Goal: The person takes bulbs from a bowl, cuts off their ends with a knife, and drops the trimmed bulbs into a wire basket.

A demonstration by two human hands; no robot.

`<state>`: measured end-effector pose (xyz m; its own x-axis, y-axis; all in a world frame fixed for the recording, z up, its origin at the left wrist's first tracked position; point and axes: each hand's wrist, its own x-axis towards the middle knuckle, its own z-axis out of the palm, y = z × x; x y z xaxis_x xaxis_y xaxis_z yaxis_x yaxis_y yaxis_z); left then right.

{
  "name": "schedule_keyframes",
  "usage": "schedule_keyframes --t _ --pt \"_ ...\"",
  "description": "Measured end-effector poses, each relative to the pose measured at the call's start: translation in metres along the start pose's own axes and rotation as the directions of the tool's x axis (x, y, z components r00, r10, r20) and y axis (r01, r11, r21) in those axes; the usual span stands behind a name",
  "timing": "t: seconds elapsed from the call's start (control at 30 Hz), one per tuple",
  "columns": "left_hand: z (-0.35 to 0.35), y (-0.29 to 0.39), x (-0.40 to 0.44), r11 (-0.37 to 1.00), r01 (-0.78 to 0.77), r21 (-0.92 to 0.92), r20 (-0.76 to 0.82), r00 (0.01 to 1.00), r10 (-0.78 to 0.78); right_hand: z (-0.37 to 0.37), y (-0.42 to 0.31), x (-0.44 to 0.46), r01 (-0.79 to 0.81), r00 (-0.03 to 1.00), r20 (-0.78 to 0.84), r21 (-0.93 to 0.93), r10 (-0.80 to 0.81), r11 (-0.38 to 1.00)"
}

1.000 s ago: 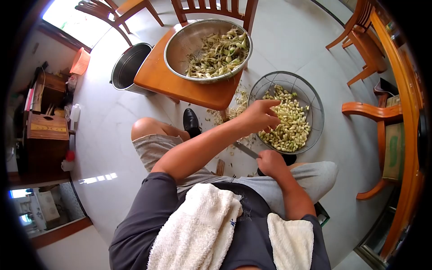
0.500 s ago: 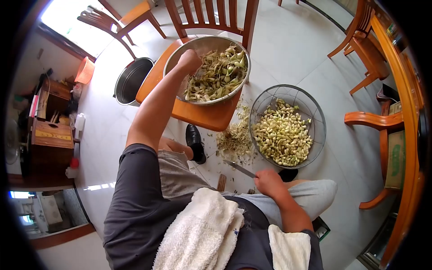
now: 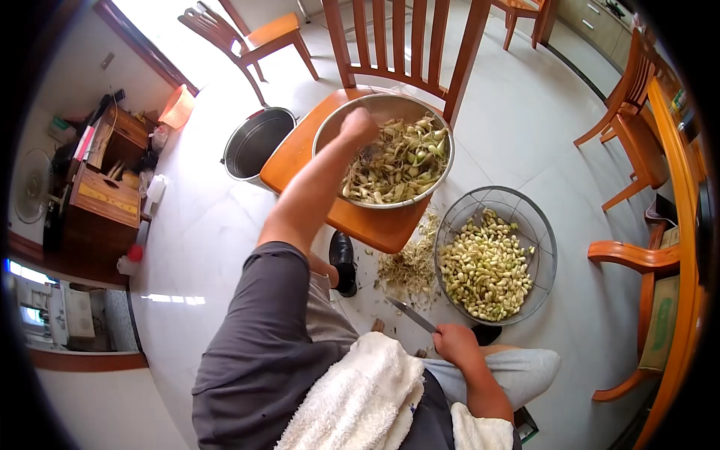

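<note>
My left hand (image 3: 360, 124) reaches into a wide metal basin (image 3: 319, 154), over its left part. Its fingers are curled, and what they hold, if anything, is hidden. In the basin lie untrimmed small onion-like bulbs (image 3: 405, 161) with dry stems and roots. My right hand (image 3: 456, 343) is wrapped round the handle of a knife (image 3: 412, 315), its blade pointing up and left, low in front of my knees. Beyond it a round wire basket (image 3: 551, 259) on the floor holds a heap of trimmed pale bulbs (image 3: 484, 270).
The basin stands on a wooden chair (image 3: 379, 232). Cut roots and stems (image 3: 409, 266) litter the floor beside the basket. A dark metal bucket (image 3: 259, 146) stands left of the chair. White towels (image 3: 360, 397) lie over me. A wooden table (image 3: 686, 300) edges the right side.
The camera view has tilted, so the basin, basket and chairs appear lower, mostly further right. My left hand stays over the basin's left part and my right hand keeps the knife.
</note>
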<state>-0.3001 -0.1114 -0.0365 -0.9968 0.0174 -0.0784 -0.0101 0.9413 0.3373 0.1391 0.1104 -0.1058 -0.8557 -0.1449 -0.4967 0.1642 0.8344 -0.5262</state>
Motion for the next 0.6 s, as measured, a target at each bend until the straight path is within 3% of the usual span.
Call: schedule_keyframes --t 0.03,0.1,0.17,0.23,0.37,0.43,0.6 --pt "-0.004 -0.008 -0.003 0.999 -0.033 -0.032 0.005 0.999 0.033 0.002 0.001 -0.003 -0.006 1.000 -0.023 -0.001 0.006 1.000" --pt "-0.062 0.005 -0.060 0.904 0.031 -0.426 0.130 0.991 0.027 0.003 0.005 -0.003 0.010 0.998 -0.055 0.008 -0.009 1.000" --pt "-0.075 -0.012 -0.084 0.622 0.039 -0.782 0.177 0.971 0.161 -0.004 0.007 -0.005 0.014 0.994 -0.110 0.050 -0.009 0.999" --pt "-0.085 -0.024 -0.124 0.335 0.122 -0.934 0.209 0.949 0.238 -0.013 0.001 -0.010 0.032 0.984 -0.176 0.125 -0.009 0.992" --pt "-0.067 -0.041 -0.211 0.025 0.234 -0.972 0.227 0.903 0.365 -0.020 -0.006 -0.013 0.121 0.933 -0.358 0.218 -0.036 0.968" --pt "-0.045 -0.043 -0.244 -0.054 0.292 -0.955 0.248 0.883 0.398 -0.023 -0.016 -0.017 0.223 0.882 -0.470 0.335 -0.043 0.916" --pt "0.002 -0.033 -0.292 -0.149 0.382 -0.912 0.311 0.882 0.354 -0.027 -0.032 -0.023 0.416 0.760 -0.639 0.344 -0.115 0.842"
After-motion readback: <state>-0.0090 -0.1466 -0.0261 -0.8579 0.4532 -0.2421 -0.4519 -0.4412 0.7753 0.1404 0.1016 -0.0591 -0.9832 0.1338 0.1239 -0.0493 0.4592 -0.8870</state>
